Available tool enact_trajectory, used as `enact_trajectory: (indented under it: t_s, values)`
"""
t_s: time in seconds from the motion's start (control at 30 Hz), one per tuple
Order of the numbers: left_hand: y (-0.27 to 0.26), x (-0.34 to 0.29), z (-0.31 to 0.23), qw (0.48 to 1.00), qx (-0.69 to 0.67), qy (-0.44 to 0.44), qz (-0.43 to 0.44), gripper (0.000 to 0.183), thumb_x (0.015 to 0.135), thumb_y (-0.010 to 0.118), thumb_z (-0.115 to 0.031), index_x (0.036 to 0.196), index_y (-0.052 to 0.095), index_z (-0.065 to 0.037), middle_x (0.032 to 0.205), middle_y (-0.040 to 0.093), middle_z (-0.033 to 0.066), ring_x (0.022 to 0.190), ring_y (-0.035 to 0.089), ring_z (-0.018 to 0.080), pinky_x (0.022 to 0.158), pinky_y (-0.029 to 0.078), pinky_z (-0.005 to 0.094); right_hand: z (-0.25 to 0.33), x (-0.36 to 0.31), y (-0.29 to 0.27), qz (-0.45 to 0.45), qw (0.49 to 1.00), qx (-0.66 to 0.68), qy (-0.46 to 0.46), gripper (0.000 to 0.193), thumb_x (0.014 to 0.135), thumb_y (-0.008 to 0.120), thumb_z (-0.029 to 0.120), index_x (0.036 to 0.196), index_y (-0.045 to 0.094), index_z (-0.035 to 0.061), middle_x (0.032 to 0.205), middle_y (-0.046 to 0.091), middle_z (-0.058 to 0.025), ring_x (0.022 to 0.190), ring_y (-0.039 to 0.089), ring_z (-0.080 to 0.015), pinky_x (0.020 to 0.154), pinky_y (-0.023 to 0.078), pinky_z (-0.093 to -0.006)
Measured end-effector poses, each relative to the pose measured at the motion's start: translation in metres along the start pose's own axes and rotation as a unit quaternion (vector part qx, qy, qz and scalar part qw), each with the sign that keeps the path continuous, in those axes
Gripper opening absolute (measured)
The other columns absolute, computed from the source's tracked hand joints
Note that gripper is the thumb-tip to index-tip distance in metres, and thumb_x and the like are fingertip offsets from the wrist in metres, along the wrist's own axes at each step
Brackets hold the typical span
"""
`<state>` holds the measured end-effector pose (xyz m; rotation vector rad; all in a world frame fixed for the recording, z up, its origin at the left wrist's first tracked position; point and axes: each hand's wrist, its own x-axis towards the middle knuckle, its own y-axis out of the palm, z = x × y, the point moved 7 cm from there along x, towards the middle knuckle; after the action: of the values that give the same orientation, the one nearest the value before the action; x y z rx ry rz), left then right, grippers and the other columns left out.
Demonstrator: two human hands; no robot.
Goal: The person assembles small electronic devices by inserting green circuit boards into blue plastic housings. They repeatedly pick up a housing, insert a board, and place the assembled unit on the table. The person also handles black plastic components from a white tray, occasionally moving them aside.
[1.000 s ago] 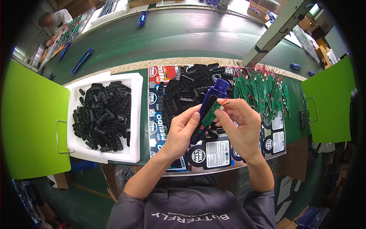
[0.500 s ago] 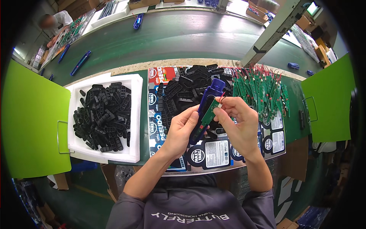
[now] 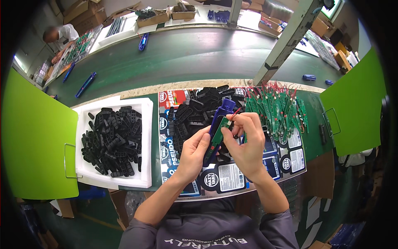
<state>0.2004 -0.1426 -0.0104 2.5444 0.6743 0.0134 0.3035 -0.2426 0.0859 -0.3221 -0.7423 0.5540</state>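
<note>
Over the middle of the bench, my left hand (image 3: 193, 155) is closed around a long dark blue plastic casing (image 3: 226, 106), which tilts up to the right. A narrow green circuit board (image 3: 217, 139) lies along the casing's open side. My right hand (image 3: 248, 145) pinches the board's upper end between thumb and fingers, close to its red wires (image 3: 236, 112). Whether the board is fully seated in the casing I cannot tell. Behind my hands lies a heap of black oblong pieces (image 3: 192, 112). To its right is a pile of green circuit boards (image 3: 275, 108) with red wires.
A white foam tray (image 3: 146, 141) of black pieces stands at left. Light green panels (image 3: 39, 137) flank the bench on both sides. Beyond runs a green conveyor belt (image 3: 174, 54) carrying blue casings (image 3: 86, 84), with a metal post (image 3: 286, 43) before it. A person (image 3: 62, 37) works at far left.
The whole view has shifted, so the bench sits lower in the picture. My hands, casing and board appear slightly lower and further left; both grips stay the same.
</note>
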Motion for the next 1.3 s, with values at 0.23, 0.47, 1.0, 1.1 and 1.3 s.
enact_trajectory:
  t_s: [0.23, 0.47, 1.0, 1.1, 1.3]
  values:
    - [-0.001, 0.0, 0.004, 1.0, 0.027, 0.009, 0.01, 0.043, 0.117, 0.047, -0.026, 0.15, 0.056, 0.0, 0.114, 0.071, 0.0036, 0.095, 0.067, 0.0068, 0.083, 0.057, 0.026, -0.001, 0.002, 0.003, -0.007, 1.0, -0.006, 0.007, 0.031, 0.082, 0.081, -0.005, 0.111, 0.071, 0.0025, 0.098, 0.056, -0.004, 0.074, 0.052, -0.0107, 0.067, 0.045, -0.0282]
    - [0.002, -0.005, 0.004, 0.998, 0.054, 0.037, 0.02, 0.041, 0.115, 0.051, -0.02, 0.151, 0.055, 0.0, 0.115, 0.071, 0.0044, 0.096, 0.068, 0.0084, 0.084, 0.059, 0.0272, -0.014, -0.007, 0.002, -0.03, 0.999, 0.01, 0.035, 0.041, 0.084, 0.081, -0.002, 0.12, 0.065, 0.0039, 0.097, 0.052, -0.0044, 0.077, 0.051, -0.0135, 0.071, 0.046, -0.031]
    - [0.003, -0.009, -0.001, 0.986, 0.147, 0.073, -0.003, 0.04, 0.111, 0.055, -0.008, 0.15, 0.057, 0.0, 0.113, 0.071, 0.0027, 0.09, 0.065, 0.0056, 0.077, 0.055, 0.0229, -0.051, -0.018, 0.022, 0.039, 0.958, 0.202, 0.198, 0.045, 0.09, 0.08, 0.002, 0.13, 0.062, -0.003, 0.102, 0.066, -0.0042, 0.074, 0.057, -0.0037, 0.06, 0.045, -0.022]
    - [-0.005, -0.007, -0.005, 0.98, 0.176, 0.091, -0.005, 0.04, 0.111, 0.055, -0.008, 0.149, 0.058, 0.001, 0.113, 0.072, 0.0033, 0.09, 0.065, 0.0065, 0.076, 0.055, 0.023, -0.052, -0.014, 0.023, 0.054, 0.964, 0.21, 0.157, 0.046, 0.091, 0.081, 0.005, 0.133, 0.061, -0.0026, 0.1, 0.066, -0.0045, 0.077, 0.059, -0.0049, 0.063, 0.047, -0.0226]
    - [-0.053, -0.006, -0.068, 0.969, 0.198, 0.115, -0.091, 0.035, 0.109, 0.058, -0.007, 0.142, 0.062, 0.004, 0.109, 0.074, 0.0082, 0.087, 0.069, 0.0096, 0.077, 0.058, 0.0257, -0.107, 0.013, -0.009, 0.008, 0.99, 0.056, 0.129, 0.026, 0.098, 0.075, 0.012, 0.121, 0.072, 0.0005, 0.096, 0.07, -0.0101, 0.078, 0.069, -0.0166, 0.073, 0.056, -0.0323]
